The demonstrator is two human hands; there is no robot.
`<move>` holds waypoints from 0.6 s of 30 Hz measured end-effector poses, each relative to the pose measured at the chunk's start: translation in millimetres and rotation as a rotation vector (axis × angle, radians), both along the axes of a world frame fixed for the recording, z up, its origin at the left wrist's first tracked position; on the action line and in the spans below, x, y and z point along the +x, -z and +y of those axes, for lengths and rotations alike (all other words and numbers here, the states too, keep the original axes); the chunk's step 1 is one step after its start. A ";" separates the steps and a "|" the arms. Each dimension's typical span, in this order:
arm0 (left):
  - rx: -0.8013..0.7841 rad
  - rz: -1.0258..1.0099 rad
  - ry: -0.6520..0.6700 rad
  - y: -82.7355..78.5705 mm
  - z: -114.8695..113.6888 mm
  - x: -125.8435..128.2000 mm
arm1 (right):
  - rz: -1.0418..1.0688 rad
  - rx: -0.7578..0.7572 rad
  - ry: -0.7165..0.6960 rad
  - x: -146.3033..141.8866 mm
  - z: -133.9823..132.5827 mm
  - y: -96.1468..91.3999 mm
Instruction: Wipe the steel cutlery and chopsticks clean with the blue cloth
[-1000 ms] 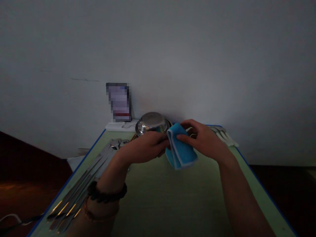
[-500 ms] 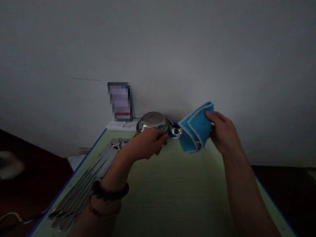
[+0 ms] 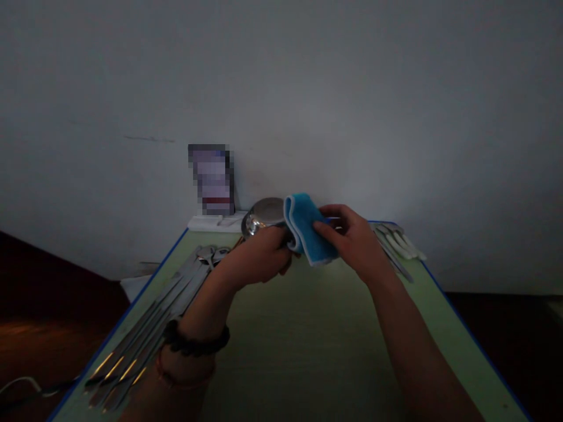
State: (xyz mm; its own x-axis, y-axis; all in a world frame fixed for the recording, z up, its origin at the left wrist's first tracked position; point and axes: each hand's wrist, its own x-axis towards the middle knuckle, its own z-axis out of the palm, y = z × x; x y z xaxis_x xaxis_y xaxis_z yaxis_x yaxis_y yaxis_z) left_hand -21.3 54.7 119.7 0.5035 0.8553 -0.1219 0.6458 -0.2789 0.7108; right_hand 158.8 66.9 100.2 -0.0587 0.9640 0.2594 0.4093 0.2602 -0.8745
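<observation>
My left hand (image 3: 266, 253) is closed, with black beads and a red cord at its wrist. It grips a metal spoon whose shiny round bowl showed half a second ago; the blue cloth now hides that bowl. My right hand (image 3: 352, 237) pinches the folded blue cloth (image 3: 311, 228) with white edging, thumb in front and fingers behind. The cloth touches or nearly touches the left fingers. Just behind my left hand, an upturned steel bowl (image 3: 264, 214) rests at the table's back edge, partly covered by the cloth.
Several long-handled metal utensils (image 3: 149, 319) lie along the left side of the green table (image 3: 299, 346). Several spoons with pale handles (image 3: 400, 243) lie at the back right. A blurred phone (image 3: 214, 180) leans on the wall above a white strip (image 3: 204, 223). A cable (image 3: 39, 390) runs at lower left.
My right hand has brought the cloth leftward over the spoon's bowl, covering it. The utensils at the back right have come into sight. My left hand has barely moved.
</observation>
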 end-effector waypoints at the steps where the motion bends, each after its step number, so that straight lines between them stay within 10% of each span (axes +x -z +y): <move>1: -0.002 -0.007 -0.007 -1.0 -0.1 0.4 | -0.034 0.001 0.015 0.5 0.0 0.1; 18: -0.350 -0.092 0.139 -2.3 -7.0 3.7 | -0.041 0.093 0.179 -7.4 3.2 12.0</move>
State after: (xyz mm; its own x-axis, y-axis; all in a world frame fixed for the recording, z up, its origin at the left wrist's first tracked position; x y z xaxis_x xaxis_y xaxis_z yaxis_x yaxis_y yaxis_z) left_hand -17.6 47.7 122.0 0.6342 0.6928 -0.3432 0.5477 -0.0893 0.8319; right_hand 151.3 70.1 88.1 0.0989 0.9320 0.3488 0.4907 0.2592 -0.8319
